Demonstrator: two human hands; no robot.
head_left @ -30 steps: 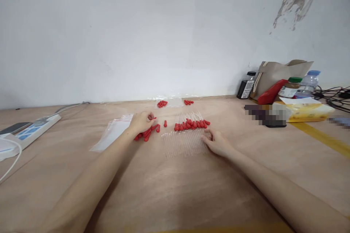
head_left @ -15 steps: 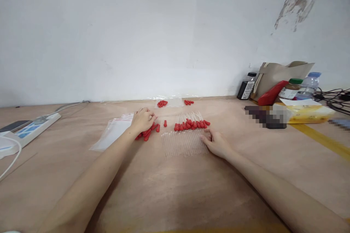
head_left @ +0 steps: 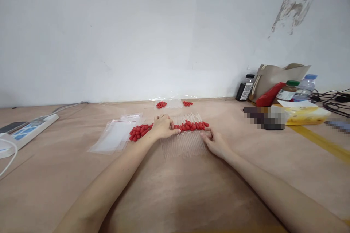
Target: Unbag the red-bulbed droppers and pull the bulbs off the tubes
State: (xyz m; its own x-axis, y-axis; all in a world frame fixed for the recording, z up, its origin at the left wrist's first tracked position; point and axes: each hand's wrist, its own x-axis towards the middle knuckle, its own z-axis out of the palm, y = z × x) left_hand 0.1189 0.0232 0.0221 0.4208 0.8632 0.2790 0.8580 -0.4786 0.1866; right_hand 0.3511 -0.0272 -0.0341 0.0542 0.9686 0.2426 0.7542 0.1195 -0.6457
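Observation:
My left hand (head_left: 163, 126) is at the left end of a row of red rubber bulbs (head_left: 193, 126), its fingers curled and its thumb against a bulb there. Thin clear tubes (head_left: 188, 117) fan out behind that row. In front of it more clear tubes (head_left: 184, 145) lie side by side. My right hand (head_left: 217, 143) rests by the right end of the tubes, thumb and forefinger slightly apart, holding nothing that I can see. To the left of my left hand is a pile of loose red bulbs (head_left: 137, 132), partly covered by that hand.
Clear zip bags (head_left: 113, 136) lie left of the pile. By the wall is a clear bag (head_left: 175, 104) between small groups of red bulbs (head_left: 161, 105). A power strip (head_left: 30, 130) is at far left. Bottles (head_left: 244, 89), a beige bag (head_left: 276, 76) and a tissue pack (head_left: 306, 113) stand right.
My left hand has moved right from the loose pile to the left end of the bulb row, uncovering much of the pile. My right hand has hardly moved.

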